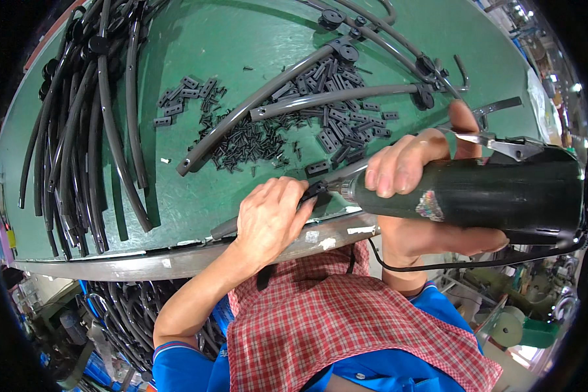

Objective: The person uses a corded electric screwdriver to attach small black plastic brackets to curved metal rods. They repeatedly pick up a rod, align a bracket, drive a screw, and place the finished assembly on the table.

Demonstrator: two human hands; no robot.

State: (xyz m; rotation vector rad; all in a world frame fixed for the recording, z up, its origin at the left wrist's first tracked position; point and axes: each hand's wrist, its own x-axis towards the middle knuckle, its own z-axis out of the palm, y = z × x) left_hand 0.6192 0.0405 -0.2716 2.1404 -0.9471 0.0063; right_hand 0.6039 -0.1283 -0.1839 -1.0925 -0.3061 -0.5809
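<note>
My right hand (406, 162) is wrapped around a thick black electric screwdriver (490, 196), which lies level and points left. A metal lever sits along its upper side, and a cord loops below it. The screwdriver's nose meets a small black block (315, 190) on a dark grey tube (226, 227) near the table's front edge. Closed over that tube is my left hand (268, 212), with the thumb and fingers beside the block. The tube's left end sticks out past this hand. Whether a screw sits under the bit is hidden.
Small black screws (245, 140) lie heaped mid-table, beside a pile of dark rectangular blocks (353, 121). Curved tubes (258, 98) with round black discs lean over the piles. Many more tubes (78, 130) are bundled at left. A metal rim (144, 266) borders the green table (196, 39).
</note>
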